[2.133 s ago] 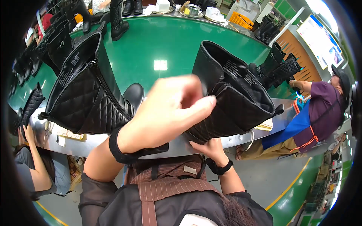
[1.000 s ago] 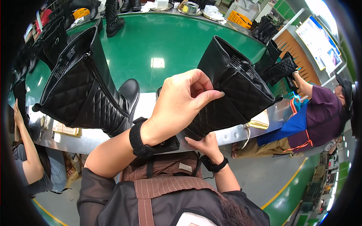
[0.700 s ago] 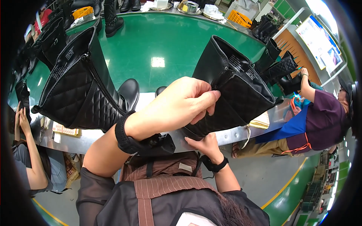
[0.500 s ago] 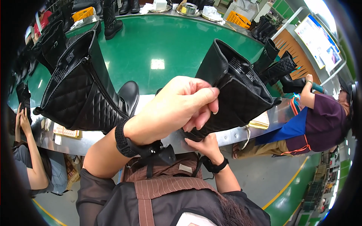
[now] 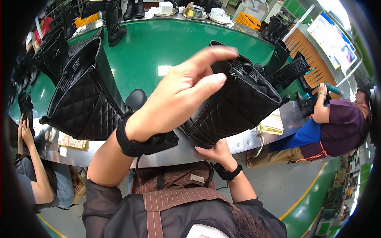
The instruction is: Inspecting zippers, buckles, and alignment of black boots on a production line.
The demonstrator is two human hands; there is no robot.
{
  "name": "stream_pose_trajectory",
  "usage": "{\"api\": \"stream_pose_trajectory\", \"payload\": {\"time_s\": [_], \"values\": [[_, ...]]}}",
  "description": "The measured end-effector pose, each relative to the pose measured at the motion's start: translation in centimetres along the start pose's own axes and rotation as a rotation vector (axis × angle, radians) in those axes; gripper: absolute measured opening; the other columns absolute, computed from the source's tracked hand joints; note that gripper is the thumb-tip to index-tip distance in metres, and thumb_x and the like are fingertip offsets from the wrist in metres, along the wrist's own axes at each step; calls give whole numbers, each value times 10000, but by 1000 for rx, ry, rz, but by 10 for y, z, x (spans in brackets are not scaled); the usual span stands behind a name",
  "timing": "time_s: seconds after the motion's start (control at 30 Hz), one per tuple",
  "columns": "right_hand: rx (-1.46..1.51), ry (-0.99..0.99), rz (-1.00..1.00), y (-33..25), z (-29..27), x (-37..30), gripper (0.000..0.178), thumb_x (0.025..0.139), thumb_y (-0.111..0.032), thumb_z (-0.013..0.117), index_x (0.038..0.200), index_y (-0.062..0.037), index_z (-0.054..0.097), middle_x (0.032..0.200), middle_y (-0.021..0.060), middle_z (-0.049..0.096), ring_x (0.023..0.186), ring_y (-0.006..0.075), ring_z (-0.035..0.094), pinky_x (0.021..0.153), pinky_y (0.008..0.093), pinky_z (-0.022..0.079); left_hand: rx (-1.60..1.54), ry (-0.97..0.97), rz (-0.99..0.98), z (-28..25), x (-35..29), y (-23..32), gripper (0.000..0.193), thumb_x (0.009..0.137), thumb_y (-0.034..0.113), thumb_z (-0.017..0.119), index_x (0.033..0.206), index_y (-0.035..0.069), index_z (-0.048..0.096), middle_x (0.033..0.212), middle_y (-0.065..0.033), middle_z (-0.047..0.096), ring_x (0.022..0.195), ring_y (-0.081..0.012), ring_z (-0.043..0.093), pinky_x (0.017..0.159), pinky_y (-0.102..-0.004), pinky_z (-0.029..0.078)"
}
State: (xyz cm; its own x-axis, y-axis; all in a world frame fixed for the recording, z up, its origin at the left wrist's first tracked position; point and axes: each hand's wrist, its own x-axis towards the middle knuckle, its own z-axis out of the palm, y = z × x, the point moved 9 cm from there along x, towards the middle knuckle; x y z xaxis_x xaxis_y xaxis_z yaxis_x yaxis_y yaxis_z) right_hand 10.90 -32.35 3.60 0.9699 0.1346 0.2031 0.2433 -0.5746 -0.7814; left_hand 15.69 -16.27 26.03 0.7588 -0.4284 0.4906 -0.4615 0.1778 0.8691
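Observation:
A black quilted boot (image 5: 242,109) stands tilted in front of me, its shaft opening up and a zipper running along its side. Low on the shaft, my right hand (image 5: 219,154) grips it from the near side. My left hand (image 5: 174,97) is over the shaft's top edge by the zipper's upper end. Its thumb and forefinger are spread, with nothing visible between them; the other fingers are curled and partly hidden. To the left stands a similar boot (image 5: 79,109), its zipper facing me. The held boot's foot is hidden.
A metal ledge (image 5: 158,156) borders the green work surface (image 5: 170,43). Beside the boots lie yellow paper bundles (image 5: 272,125) and a printed card stack (image 5: 72,139). At right a co-worker (image 5: 337,123) handles a boot; another person's hands (image 5: 25,129) show at left. More boots (image 5: 115,23) stand beyond.
My left hand's pinch by the zipper top has opened, and the forefinger has lifted away. The held boot has tilted slightly, showing more of its zipper. My right hand keeps its grip.

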Motion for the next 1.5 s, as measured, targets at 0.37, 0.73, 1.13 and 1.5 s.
{"api": "stream_pose_trajectory", "payload": {"time_s": [0.37, 0.73, 1.13, 1.5], "values": [[5, -32, 34, 3, 2, 0, 514, 650, -213, 822, 1060, 43, 648, 949, 195, 701, 881, 308, 695, 779, 362, 538, 70, -57, 11, 1, 14, -7, 103, 1005, 122, 509, 1084, 58, 527, 706, 55, 416, 646, -20, 385, 566, -185, 318], [3, -19, 55, 8, 4, -1, 511, 638, -219, 830, 1038, 44, 651, 929, 188, 705, 854, 305, 698, 759, 359, 539, 137, -87, 71, 1, 15, -8, 176, 1006, 53, 416, 1141, 35, 528, 791, 0, 514, 719, -61, 471, 660, -209, 422], [34, -3, 26, 8, 2, -1, 514, 639, -228, 829, 1033, 47, 645, 924, 198, 700, 854, 314, 696, 759, 363, 538, 137, -36, 66, 9, 22, -12, 138, 1003, 117, 501, 1103, 24, 522, 805, 28, 508, 708, -48, 463, 624, -187, 390], [26, -5, 30, 9, 4, -1, 468, 640, -247, 825, 961, 52, 662, 850, 193, 702, 802, 314, 699, 723, 365, 541, 163, -30, 156, 8, 21, -14, 150, 977, 89, 510, 1109, 17, 513, 785, 44, 468, 697, -32, 412, 643, -176, 352]]}}
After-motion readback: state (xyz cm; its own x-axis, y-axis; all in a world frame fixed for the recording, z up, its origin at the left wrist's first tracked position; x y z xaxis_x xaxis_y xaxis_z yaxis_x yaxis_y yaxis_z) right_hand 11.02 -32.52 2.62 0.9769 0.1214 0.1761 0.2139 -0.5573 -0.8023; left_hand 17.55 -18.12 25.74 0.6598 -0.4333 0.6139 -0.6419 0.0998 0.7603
